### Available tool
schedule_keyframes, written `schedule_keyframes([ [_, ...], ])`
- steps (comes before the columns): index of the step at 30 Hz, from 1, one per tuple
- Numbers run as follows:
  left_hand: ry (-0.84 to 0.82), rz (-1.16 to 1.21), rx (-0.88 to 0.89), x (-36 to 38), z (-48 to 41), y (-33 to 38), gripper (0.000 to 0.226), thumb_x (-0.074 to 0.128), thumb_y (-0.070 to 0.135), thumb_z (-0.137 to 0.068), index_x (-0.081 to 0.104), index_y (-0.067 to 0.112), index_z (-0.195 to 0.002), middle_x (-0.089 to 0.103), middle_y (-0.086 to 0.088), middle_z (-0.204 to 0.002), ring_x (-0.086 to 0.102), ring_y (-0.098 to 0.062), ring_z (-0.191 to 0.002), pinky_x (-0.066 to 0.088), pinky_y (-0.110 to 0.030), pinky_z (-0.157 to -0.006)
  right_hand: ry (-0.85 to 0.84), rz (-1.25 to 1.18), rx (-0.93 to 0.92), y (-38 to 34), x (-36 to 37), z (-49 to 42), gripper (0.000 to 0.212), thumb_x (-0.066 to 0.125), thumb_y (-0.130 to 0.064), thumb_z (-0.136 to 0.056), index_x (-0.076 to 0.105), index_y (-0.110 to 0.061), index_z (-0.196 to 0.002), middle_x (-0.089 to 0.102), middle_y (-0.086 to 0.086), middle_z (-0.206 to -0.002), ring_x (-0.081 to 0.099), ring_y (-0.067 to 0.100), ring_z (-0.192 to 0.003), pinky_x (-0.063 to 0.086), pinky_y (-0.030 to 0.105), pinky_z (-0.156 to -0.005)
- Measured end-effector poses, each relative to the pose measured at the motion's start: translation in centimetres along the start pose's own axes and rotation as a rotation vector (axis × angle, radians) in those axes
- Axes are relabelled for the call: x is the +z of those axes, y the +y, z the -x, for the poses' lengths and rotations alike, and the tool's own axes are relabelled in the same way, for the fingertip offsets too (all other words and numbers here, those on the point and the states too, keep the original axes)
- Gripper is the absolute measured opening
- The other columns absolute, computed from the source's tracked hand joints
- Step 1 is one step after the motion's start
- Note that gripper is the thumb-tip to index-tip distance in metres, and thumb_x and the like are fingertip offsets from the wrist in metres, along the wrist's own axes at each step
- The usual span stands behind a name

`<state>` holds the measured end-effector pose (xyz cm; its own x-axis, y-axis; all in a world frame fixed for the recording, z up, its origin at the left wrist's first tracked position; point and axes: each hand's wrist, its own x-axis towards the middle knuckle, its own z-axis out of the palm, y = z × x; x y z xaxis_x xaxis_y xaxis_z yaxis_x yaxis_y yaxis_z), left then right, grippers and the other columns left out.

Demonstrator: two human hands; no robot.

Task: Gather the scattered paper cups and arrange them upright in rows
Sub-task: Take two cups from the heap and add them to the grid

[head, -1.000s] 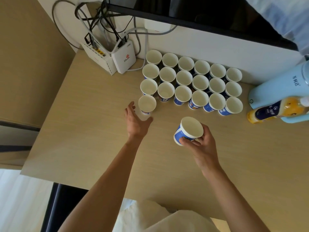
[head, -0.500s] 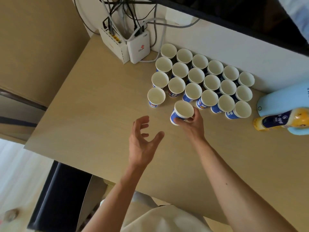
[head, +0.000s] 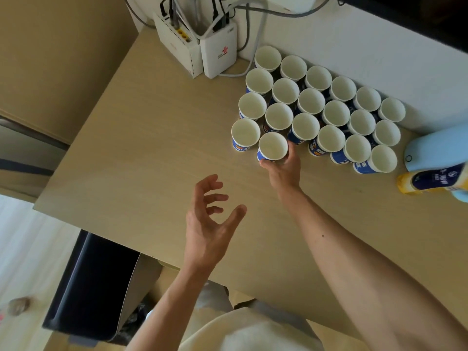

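Observation:
Several blue-and-white paper cups (head: 311, 101) stand upright in rows against the white wall on the pale wooden table (head: 141, 148). My right hand (head: 282, 171) grips one more upright cup (head: 273, 147) at the front of the group, right beside the front-left cup (head: 245, 134). My left hand (head: 209, 221) hovers above the table nearer to me, fingers spread and loosely curled, holding nothing.
Two white router boxes (head: 219, 50) with cables stand at the back left. A light blue bottle (head: 440, 148) and a yellow bottle with a blue label (head: 430, 182) lie at the right. A dark bin (head: 93, 287) sits below the table's near edge.
My right hand has carried its cup forward and left, down beside the front-left cup. My left hand has drawn back from that cup toward me and hangs open.

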<state>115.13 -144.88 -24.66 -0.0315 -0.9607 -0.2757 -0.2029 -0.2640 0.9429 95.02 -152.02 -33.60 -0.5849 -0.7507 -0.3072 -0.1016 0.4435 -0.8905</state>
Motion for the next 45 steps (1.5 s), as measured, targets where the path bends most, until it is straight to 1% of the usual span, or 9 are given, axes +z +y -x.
schedule_keyframes([
  [7,-0.011,0.020,-0.005,-0.2,-0.5,-0.3,0.066,0.083,0.031,-0.076,0.049,0.032,-0.133,0.062,0.014,-0.123,0.068,-0.016,-0.104,0.054,-0.028,-0.080,0.018,-0.018,0.036,0.3,0.5,-0.5,0.065,0.078,0.004,-0.074,0.054,-0.009,-0.133,0.070,0.000,-0.115,0.068,-0.001,-0.095,0.058,0.025,-0.088],
  [13,-0.041,0.023,-0.001,0.3,-0.5,-0.1,0.064,0.082,0.030,-0.076,0.050,0.031,-0.131,0.063,0.012,-0.119,0.068,-0.016,-0.102,0.055,-0.031,-0.081,0.030,-0.019,0.060,0.4,0.6,-0.7,0.066,0.077,0.009,-0.077,0.052,-0.009,-0.135,0.067,-0.007,-0.112,0.063,-0.017,-0.088,0.051,0.010,-0.075],
  [15,-0.053,0.021,0.000,0.5,-0.5,-0.2,0.062,0.081,0.030,-0.077,0.051,0.032,-0.131,0.064,0.012,-0.117,0.068,-0.016,-0.101,0.055,-0.031,-0.081,0.032,-0.018,0.084,0.5,0.2,-0.3,0.066,0.075,0.010,-0.077,0.052,-0.011,-0.135,0.066,-0.006,-0.119,0.064,-0.013,-0.099,0.050,0.010,-0.075],
  [17,-0.061,0.017,0.002,0.7,-0.4,-0.3,0.059,0.080,0.030,-0.078,0.052,0.032,-0.130,0.065,0.013,-0.115,0.068,-0.016,-0.100,0.056,-0.033,-0.081,0.039,-0.019,0.121,0.9,-0.1,0.4,0.064,0.075,0.007,-0.077,0.052,-0.011,-0.134,0.063,0.000,-0.130,0.063,0.007,-0.118,0.050,0.015,-0.083],
  [20,-0.097,0.027,0.001,1.5,-0.4,0.3,0.047,0.076,0.029,-0.081,0.056,0.031,-0.124,0.067,0.015,-0.110,0.069,-0.016,-0.096,0.056,-0.032,-0.081,0.100,-0.048,0.170,1.1,-1.7,2.0,0.064,0.076,0.002,-0.080,0.051,-0.011,-0.138,0.058,0.006,-0.137,0.059,0.018,-0.124,0.047,0.024,-0.094],
  [24,-0.183,0.038,0.023,3.3,-0.8,2.2,0.035,0.072,0.026,-0.081,0.061,0.028,-0.114,0.070,0.011,-0.107,0.070,-0.009,-0.091,0.051,-0.019,-0.076,0.202,-0.144,0.171,0.3,-5.4,4.1,0.059,0.074,-0.002,-0.083,0.052,-0.013,-0.137,0.060,0.006,-0.134,0.063,0.017,-0.121,0.048,0.022,-0.089],
  [33,-0.404,0.047,0.165,11.0,0.5,8.5,0.030,0.070,0.032,-0.078,0.063,0.024,-0.106,0.070,0.013,-0.102,0.068,-0.006,-0.087,0.050,-0.025,-0.076,0.398,-0.429,0.098,-3.1,-17.0,9.7,0.045,0.075,0.006,-0.085,0.060,-0.008,-0.125,0.070,0.009,-0.114,0.071,0.001,-0.090,0.056,0.031,-0.092],
  [39,-0.576,0.053,0.273,17.3,8.3,11.7,0.022,0.068,0.025,-0.080,0.062,0.032,-0.100,0.071,0.019,-0.098,0.066,0.001,-0.085,0.050,-0.015,-0.075,0.611,-0.571,0.040,-3.2,-25.8,15.1,0.036,0.071,0.011,-0.085,0.064,-0.007,-0.116,0.069,0.010,-0.111,0.069,0.012,-0.096,0.054,0.022,-0.088],
  [45,-0.662,0.077,0.316,22.6,17.5,13.1,0.024,0.071,0.007,-0.092,0.063,0.028,-0.102,0.070,0.006,-0.105,0.065,0.002,-0.083,0.051,-0.016,-0.075,0.693,-0.608,-0.034,-1.5,-34.3,20.4,0.033,0.071,0.006,-0.087,0.065,-0.008,-0.116,0.070,0.008,-0.109,0.069,0.001,-0.090,0.053,0.018,-0.084],
])
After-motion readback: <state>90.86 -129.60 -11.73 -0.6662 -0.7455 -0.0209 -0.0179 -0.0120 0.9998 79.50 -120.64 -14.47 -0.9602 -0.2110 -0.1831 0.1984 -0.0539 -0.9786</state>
